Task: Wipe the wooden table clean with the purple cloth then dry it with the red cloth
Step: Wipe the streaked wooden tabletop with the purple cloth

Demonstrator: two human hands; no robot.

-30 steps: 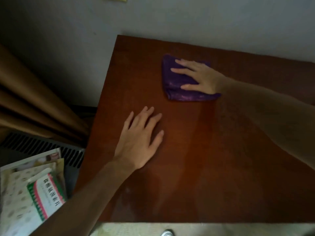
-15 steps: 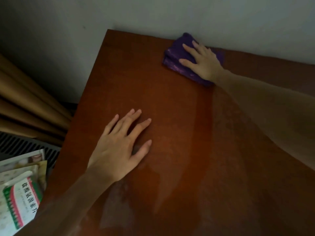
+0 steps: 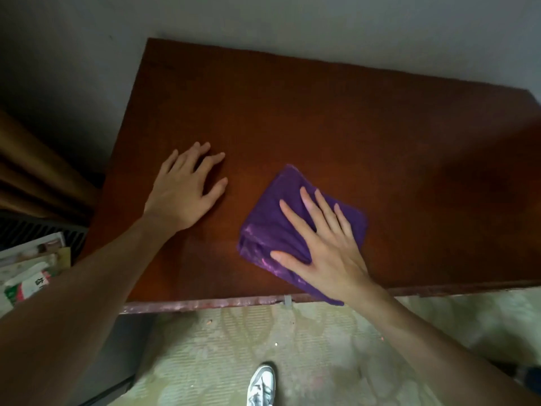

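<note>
The right hand point(image 3: 325, 247) lies palm-down on the purple cloth point(image 3: 281, 227), its fingers point(image 3: 295, 218) straight and fanned apart, pressing flat rather than curling round the fabric; the thumb stretches out to the left along the cloth's near-left edge. The forearm runs in from the lower right corner of the head view, crossing the front edge of the tabletop point(image 3: 322, 118), and the wrist sits just over that edge. The cloth is folded into a rough square, turned corner-on, lying on the near middle of the tabletop with its nearest corner hanging a little past the front lip beneath the wrist. Pale streaks show along its near-left fold. The left hand point(image 3: 184, 189) rests flat on the bare wood to the left of the cloth — near it, not touching it — with the palm down, fingers loosely spread and pointing up and to the right, the thumb angled toward the cloth. Its forearm comes in from the lower left, passing over the tabletop's left front corner. The dark reddish-brown tabletop meets a grey wall point(image 3: 292, 24) along its far edge and left side. Brown curtain folds point(image 3: 32, 171) hang at the far left, with printed packets point(image 3: 32, 273) below them. Beneath the front edge lies a pale patterned floor point(image 3: 292, 356) — a white shoe point(image 3: 262, 385) shows at the bottom.
</note>
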